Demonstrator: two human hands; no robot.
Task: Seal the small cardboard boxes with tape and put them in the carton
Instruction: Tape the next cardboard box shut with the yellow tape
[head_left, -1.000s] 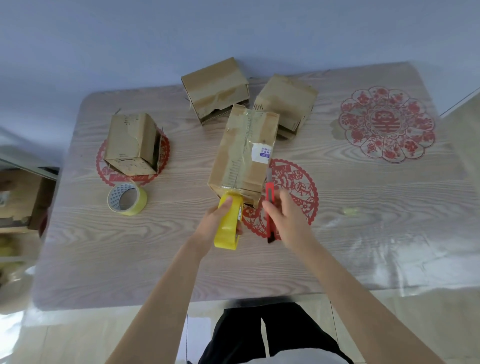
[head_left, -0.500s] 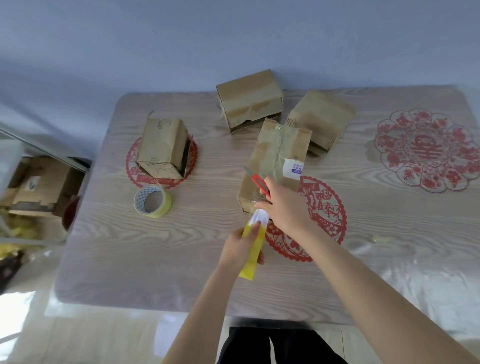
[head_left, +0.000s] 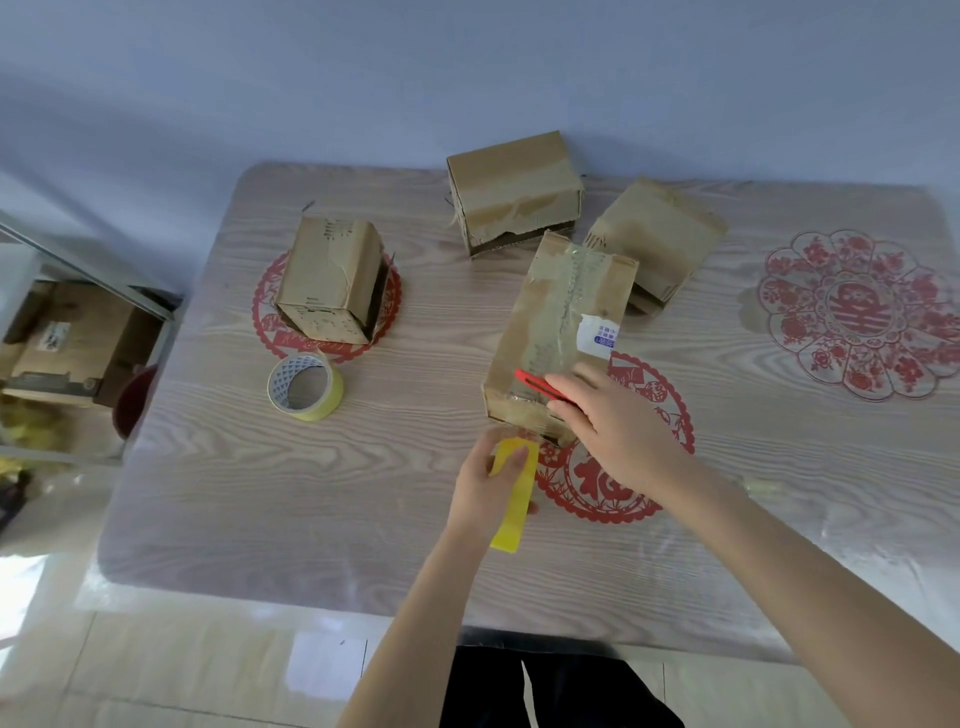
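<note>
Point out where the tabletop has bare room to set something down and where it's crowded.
Free: near-left stretch between the spare tape roll, left hand and table edge; the right side around the flower decal. Crowded: mid-back, where the taped box and two back boxes bunch.

Pale wood grain covers the table (head_left: 363, 519), with 3 red paper-cut medallions (head_left: 857, 312). The brown taped box (head_left: 550, 322) bears a white-and-blue label (head_left: 598, 335); over it is a red cutter (head_left: 535, 384), in front of it a yellow tape roll (head_left: 511, 504).

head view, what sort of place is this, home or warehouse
Probably a home, not a warehouse: a wood-grain table with red paper-cut decorations under a clear cover, a plain wall close behind, and a glossy tiled floor.
</note>
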